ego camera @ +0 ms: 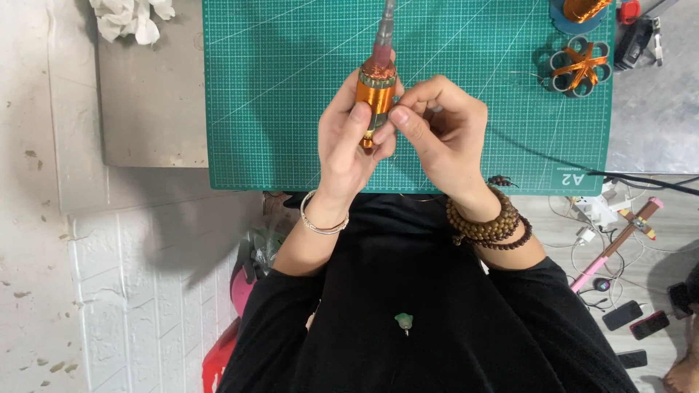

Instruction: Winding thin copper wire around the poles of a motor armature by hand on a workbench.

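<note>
Over the green cutting mat (277,109), toward 12 o'clock: left hand (353,145) wrapped tight around copper coil (376,93), right hand (444,127) pinching thin wire. Risk of wire snapping or loosening under uneven pull.

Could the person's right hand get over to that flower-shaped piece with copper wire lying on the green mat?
Probably yes. The right hand is busy at the copper coil, but bare green mat lies between it and the flower-shaped piece.

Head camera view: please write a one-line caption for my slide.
Left hand holds a copper-wound motor rotor while right hand pinches beside it, above a green cutting mat.
</note>
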